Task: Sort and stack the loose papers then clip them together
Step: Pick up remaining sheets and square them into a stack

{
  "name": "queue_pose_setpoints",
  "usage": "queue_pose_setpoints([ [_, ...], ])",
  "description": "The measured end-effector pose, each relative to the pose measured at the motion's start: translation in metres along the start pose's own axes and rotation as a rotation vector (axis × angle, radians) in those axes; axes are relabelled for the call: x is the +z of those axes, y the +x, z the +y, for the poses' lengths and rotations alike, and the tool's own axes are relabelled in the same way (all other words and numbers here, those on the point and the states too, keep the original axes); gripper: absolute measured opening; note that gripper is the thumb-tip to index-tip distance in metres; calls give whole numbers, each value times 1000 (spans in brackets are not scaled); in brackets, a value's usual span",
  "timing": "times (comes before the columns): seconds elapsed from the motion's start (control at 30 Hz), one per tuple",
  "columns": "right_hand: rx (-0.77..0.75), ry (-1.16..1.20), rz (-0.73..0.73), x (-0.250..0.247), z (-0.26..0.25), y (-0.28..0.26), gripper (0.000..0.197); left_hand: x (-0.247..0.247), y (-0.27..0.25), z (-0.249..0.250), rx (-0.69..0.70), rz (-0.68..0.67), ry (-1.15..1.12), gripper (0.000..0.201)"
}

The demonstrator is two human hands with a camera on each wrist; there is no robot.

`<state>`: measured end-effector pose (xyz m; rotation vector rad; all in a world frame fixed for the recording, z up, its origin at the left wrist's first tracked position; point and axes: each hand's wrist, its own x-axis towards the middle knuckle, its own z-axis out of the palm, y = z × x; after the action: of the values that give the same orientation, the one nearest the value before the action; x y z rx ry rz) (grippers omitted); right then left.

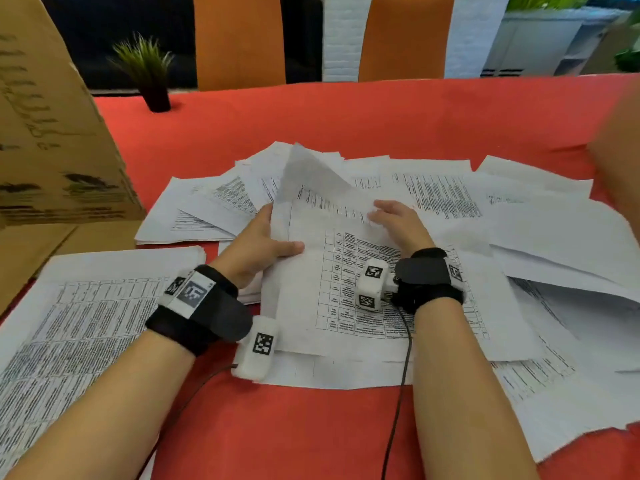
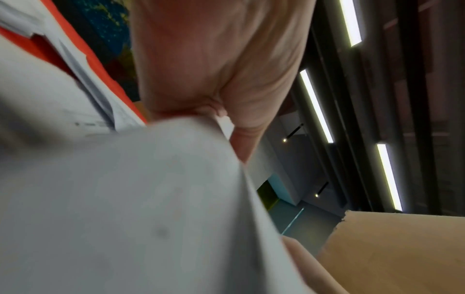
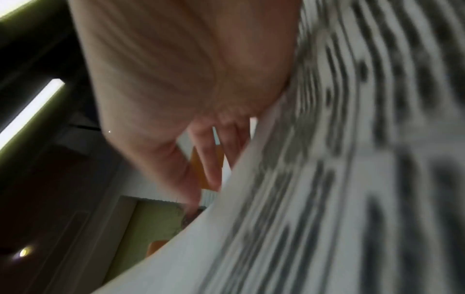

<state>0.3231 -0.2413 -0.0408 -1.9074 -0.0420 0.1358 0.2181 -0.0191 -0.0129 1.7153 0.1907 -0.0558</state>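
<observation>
Printed white sheets (image 1: 450, 195) lie scattered over the red table (image 1: 346, 116). A squared pile of papers (image 1: 86, 306) sits at the front left. My left hand (image 1: 258, 239) pinches the left edge of a table-printed sheet (image 1: 311, 292), thumb on top and fingers hidden beneath. That sheet's far part (image 1: 311, 174) curls upward. My right hand (image 1: 398, 220) rests on the same sheet with straight fingers. In the left wrist view the palm (image 2: 214, 59) meets blurred paper (image 2: 125, 199). The right wrist view shows my fingers (image 3: 208, 159) beside printed paper (image 3: 327, 179). No clip is visible.
A large cardboard box (image 1: 52, 133) stands at the left edge, another cardboard piece (image 1: 620, 150) at the right. A small potted plant (image 1: 149, 71) sits at the far left of the table. Two orange chairs (image 1: 239, 39) stand behind the table. Sensor cables (image 1: 398, 393) trail from my wrists.
</observation>
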Motion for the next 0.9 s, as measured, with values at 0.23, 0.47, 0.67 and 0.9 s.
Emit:
queue_pose_setpoints([
  [0.23,55,-559,-152,-45,-25,-19,62,-5,1,-19,3,-18,-277,23],
  [0.47,-160,-415,440,-79,-36,-24,20,-34,9,-31,40,212,-527,18],
  [0.67,-181,-232,669,-79,-47,-17,14,-43,4,-40,27,280,-377,21],
  [0.9,-295,-369,273,-28,-31,-7,11,-47,-1,-40,-24,210,-431,20],
])
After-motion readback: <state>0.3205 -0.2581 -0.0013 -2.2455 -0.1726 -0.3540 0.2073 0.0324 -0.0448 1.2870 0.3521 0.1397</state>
